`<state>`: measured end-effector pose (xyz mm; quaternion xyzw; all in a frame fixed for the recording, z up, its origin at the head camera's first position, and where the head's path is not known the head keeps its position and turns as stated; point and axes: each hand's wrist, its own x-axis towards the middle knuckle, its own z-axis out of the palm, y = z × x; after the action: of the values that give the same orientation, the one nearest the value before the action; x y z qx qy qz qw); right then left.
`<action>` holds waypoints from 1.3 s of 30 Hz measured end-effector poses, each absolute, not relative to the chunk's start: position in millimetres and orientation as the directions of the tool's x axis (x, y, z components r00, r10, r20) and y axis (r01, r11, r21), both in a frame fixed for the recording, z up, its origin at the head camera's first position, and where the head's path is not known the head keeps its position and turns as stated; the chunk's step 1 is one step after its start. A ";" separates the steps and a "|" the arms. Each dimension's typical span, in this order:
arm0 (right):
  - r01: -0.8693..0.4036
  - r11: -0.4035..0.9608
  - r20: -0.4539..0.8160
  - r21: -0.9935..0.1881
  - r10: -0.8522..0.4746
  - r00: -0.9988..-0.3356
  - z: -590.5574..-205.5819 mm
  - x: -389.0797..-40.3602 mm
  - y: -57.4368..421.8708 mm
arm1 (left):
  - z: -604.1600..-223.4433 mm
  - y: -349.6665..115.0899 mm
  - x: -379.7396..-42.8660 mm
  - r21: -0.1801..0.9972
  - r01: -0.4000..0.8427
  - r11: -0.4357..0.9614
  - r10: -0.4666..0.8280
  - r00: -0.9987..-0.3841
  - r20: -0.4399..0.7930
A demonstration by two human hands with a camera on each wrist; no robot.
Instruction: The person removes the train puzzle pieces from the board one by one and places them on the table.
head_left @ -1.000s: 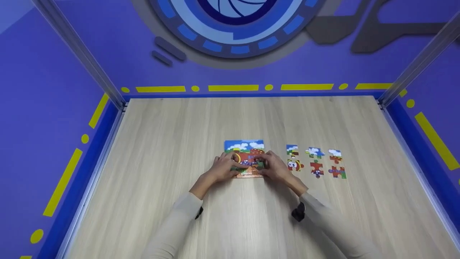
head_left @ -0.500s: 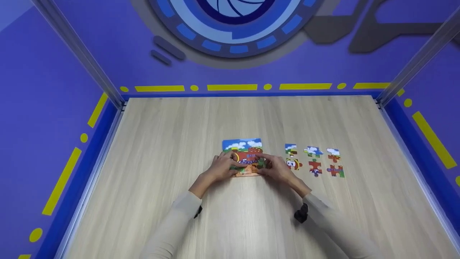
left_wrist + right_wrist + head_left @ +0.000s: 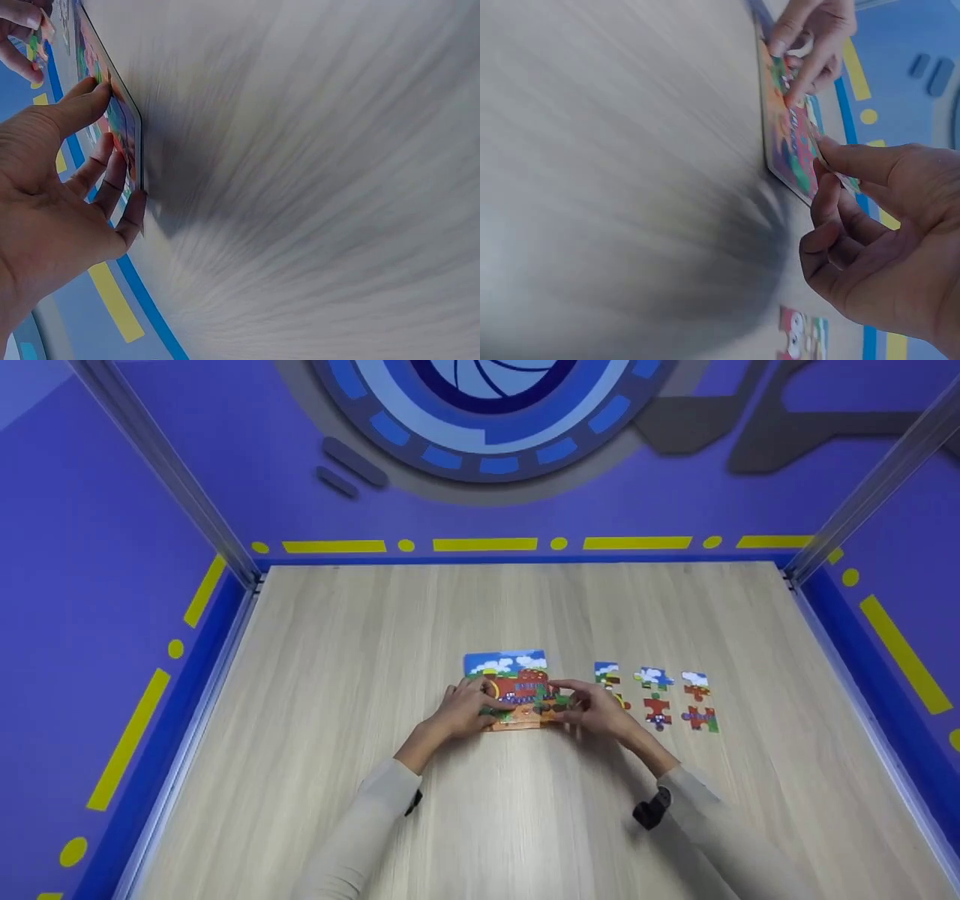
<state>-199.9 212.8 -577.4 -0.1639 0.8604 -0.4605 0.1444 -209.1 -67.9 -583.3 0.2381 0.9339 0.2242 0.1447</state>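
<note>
On the pale wood-grain tabletop (image 3: 360, 660), in front of the seated or standing person's grey-beige sleeves (image 3: 367, 817), lies a flat, square printed puzzle (image 3: 517, 679) showing blue sky, white clouds and a red figure. The left hand (image 3: 463, 711) rests at its left side, fingers apart and fingertips touching the printed surface and near edge; nothing is clamped in them. The right hand (image 3: 598, 712) pinches a small green-and-brown cardboard jigsaw piece (image 3: 553, 703) between thumb and fingers, at the puzzle's right edge. This piece is tilted; contact with the puzzle cannot be confirmed. Further right, loose printed jigsaw pieces (image 3: 658, 711) lie in two rows, the lower-left one partly hidden behind the right hand. A blue-purple panel (image 3: 480, 517) with yellow dashes stands behind the tabletop.
</note>
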 end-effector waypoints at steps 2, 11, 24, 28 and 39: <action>-0.154 0.514 -0.090 -0.844 -0.419 -0.904 -573.7 -198.5 223.0 | -582.9 -66.1 -209.4 0.505 0.374 0.778 0.514 -0.840 -0.171; -0.149 0.507 -0.073 -0.849 -0.391 -0.917 -560.9 -197.1 259.9 | -582.5 -73.5 -209.5 0.528 0.358 0.770 0.503 -0.850 -0.156; -0.078 0.504 -0.115 -0.860 -0.340 -0.933 -558.3 -177.3 335.0 | -582.9 -68.5 -208.0 0.548 0.385 0.742 0.526 -0.842 -0.120; -0.072 0.524 -0.122 -0.849 -0.325 -0.938 -560.6 -170.4 352.8 | -583.0 -68.7 -208.6 0.541 0.396 0.742 0.533 -0.838 -0.117; -0.024 0.529 -0.155 -0.849 -0.292 -0.944 -567.9 -151.2 387.1 | -584.1 -67.9 -208.6 0.539 0.373 0.755 0.509 -0.852 -0.124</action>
<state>-151.2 387.1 -567.9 -0.0914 0.8629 -0.4768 0.1405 -208.6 -67.9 -584.1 0.2376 0.9274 0.2568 0.1327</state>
